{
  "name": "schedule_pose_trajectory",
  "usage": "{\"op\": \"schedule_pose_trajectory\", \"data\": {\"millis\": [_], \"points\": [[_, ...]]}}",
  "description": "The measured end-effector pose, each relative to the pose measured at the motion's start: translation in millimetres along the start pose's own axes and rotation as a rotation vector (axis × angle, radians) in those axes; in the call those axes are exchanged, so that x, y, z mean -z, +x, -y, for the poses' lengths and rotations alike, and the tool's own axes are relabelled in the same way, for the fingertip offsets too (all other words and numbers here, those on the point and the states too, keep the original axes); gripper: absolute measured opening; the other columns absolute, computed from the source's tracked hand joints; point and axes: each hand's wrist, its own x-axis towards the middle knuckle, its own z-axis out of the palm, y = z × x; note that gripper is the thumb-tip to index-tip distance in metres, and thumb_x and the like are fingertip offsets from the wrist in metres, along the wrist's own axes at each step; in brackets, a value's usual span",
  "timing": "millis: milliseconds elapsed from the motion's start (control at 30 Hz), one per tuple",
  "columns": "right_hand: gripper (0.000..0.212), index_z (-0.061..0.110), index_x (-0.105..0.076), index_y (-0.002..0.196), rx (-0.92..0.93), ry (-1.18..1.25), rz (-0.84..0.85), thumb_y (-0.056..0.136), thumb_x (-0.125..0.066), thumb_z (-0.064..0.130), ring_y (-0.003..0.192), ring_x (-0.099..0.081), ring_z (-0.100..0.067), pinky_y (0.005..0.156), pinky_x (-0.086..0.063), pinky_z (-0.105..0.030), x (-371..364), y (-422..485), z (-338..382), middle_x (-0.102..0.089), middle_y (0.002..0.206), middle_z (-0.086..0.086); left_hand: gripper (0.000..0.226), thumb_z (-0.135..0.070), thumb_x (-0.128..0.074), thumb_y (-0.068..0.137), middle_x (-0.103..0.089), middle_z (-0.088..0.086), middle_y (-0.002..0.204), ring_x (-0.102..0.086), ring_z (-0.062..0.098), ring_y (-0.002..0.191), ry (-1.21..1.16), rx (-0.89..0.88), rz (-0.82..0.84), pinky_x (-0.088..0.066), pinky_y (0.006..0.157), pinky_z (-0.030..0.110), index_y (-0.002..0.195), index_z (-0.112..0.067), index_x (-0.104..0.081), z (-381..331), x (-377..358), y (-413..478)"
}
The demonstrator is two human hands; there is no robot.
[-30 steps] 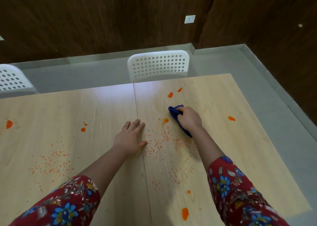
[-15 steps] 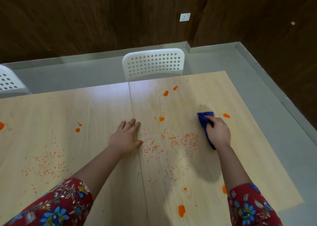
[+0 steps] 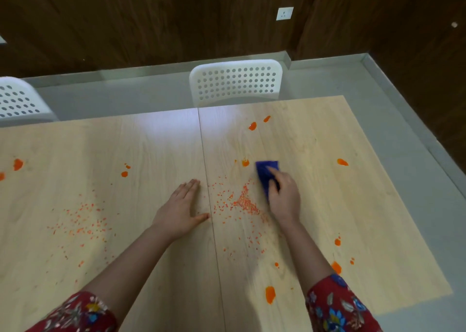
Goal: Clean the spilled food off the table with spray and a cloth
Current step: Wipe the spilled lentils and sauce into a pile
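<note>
My right hand (image 3: 283,196) grips a folded blue cloth (image 3: 266,171) and presses it on the light wooden table (image 3: 151,150), right of the centre seam. A pile of small orange crumbs (image 3: 243,201) lies just left of the cloth. My left hand (image 3: 181,209) rests flat on the table with straight fingers, beside the seam. More orange crumbs (image 3: 80,223) are scattered on the left half. Orange blobs (image 3: 252,126) dot the far part, and other orange blobs (image 3: 269,294) lie near the front. No spray bottle is in view.
Two white perforated chairs stand behind the table, one chair (image 3: 237,82) at the middle and another chair (image 3: 17,102) at the far left. Grey floor (image 3: 403,120) runs along the table's right edge. A dark wooden wall (image 3: 151,21) is behind.
My right hand swept the cloth right, then back left toward the centre, gathering crumbs into a denser pile. My left hand stayed flat in place.
</note>
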Motion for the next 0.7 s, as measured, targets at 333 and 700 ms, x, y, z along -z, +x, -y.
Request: {"op": "schedule_pose_trajectory", "data": {"millis": [333,700], "points": [[0.041,0.026,-0.053,0.135,0.155,-0.188,0.273,0.094,-0.047,0.024,0.111,-0.047,-0.017,0.085,-0.045,-0.029,-30,-4,35,-0.052,0.123,0.002,0.088,-0.062,-0.047,0.09,0.007,-0.014,0.161,0.0,0.007,0.148,-0.025,0.047,-0.025,-0.013,0.118,0.029,0.155,-0.026,0.001,9,-5,-17],[0.04,0.02,-0.057,0.131,-0.207,-0.273,-0.025,0.092,-0.05,0.017,0.107,-0.056,-0.028,0.085,-0.045,-0.033,62,-16,-48,-0.058,0.122,-0.008,0.127,-0.065,-0.076,0.063,0.01,-0.015,0.161,0.004,0.007,0.148,-0.081,0.003,0.035,-0.009,0.119,0.032,0.155,-0.024,0.002,22,-5,-11]]}}
